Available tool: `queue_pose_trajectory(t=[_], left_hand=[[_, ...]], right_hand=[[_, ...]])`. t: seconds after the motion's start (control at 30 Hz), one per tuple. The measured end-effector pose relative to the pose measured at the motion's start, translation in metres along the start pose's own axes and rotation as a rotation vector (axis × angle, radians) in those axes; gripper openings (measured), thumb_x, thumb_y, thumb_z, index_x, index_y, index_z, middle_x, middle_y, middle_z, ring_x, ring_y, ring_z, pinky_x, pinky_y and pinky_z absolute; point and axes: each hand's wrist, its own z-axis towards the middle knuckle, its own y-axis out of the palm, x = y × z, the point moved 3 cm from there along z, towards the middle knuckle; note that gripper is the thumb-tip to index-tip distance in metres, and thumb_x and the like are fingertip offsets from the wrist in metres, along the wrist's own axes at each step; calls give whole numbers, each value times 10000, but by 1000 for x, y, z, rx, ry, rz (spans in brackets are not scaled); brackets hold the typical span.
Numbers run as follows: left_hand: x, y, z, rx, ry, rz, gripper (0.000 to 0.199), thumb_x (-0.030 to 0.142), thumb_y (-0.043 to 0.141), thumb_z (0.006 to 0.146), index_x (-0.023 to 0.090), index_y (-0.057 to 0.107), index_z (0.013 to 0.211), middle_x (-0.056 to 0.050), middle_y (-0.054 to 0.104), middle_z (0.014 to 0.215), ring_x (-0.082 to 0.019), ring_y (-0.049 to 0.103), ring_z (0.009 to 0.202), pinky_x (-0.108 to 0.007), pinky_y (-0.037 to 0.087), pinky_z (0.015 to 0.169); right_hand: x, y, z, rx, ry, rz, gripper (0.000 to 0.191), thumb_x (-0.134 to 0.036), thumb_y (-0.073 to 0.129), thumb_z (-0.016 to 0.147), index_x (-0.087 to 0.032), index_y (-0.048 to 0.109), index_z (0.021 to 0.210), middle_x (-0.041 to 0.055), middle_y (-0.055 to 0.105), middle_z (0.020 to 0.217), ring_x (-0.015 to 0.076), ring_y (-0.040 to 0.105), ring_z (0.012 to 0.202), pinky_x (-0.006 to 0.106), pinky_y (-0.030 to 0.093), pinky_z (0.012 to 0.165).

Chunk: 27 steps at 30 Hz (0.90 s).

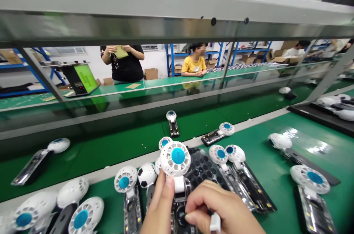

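Observation:
A small device with a white round slotted head and blue centre (177,155) stands upright in front of me, its dark transparent body (181,204) below. My left hand (160,204) grips it from the left, thumb against the white neck. My right hand (218,204) is closed, its fingertips pinched at the round black part of the body; what they pinch is too small to make out. A white piece (215,223) shows at the lower side of my right hand. Behind the device lies a black tray with round pockets (203,169).
Similar devices lie on the green bench (249,145) at left (124,182) and right (311,178), and others rest on the green belt (105,141) beyond. A black tray (326,117) is at right. A metal shelf spans overhead. Several people are behind the far bench.

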Motion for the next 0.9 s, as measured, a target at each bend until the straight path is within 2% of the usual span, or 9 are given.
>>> queue_pose_trajectory(t=[0.1,0.23,0.47,0.67,0.77,0.9], left_hand=[[-2,4,-8,54,-39,36,361,352,621,713,212,625,1046,-60,621,1138,-326,415,1200,-434,302,1007],[0,6,-14,76,-40,61,369,374,623,706,225,627,1043,-57,647,1088,-327,448,1172,-429,320,999],[12,15,-20,202,-123,149,442,433,619,693,243,601,1092,-33,559,1230,-333,351,1241,-460,245,1049],[22,25,-23,136,-95,112,477,467,574,723,223,569,1133,-31,459,1329,-311,222,1302,-460,69,1093],[26,28,-24,122,-81,135,485,475,558,732,207,564,1137,-48,487,1304,-301,210,1308,-460,58,1094],[28,30,-27,127,-99,157,478,474,556,734,215,564,1135,-49,508,1286,-309,270,1285,-473,120,1087]], right_hand=[[2,2,0,-9,-74,-71,119,-94,628,715,-205,598,684,-40,611,668,80,506,586,157,368,529],[0,2,-2,-6,-101,-81,125,-92,613,731,-209,582,703,-44,610,674,83,515,602,152,382,526],[0,3,-3,74,-152,-106,210,-24,616,691,-225,553,698,-65,596,672,81,487,586,154,400,551],[0,5,-5,112,-207,-88,182,-63,558,745,-238,512,722,-66,576,675,92,512,652,149,400,556],[0,8,-7,156,-231,-139,160,-94,492,784,-243,499,726,-58,563,671,105,497,645,169,401,552],[2,16,-14,263,-267,-224,149,-134,460,822,-231,499,715,-31,560,670,128,479,653,184,396,521]])
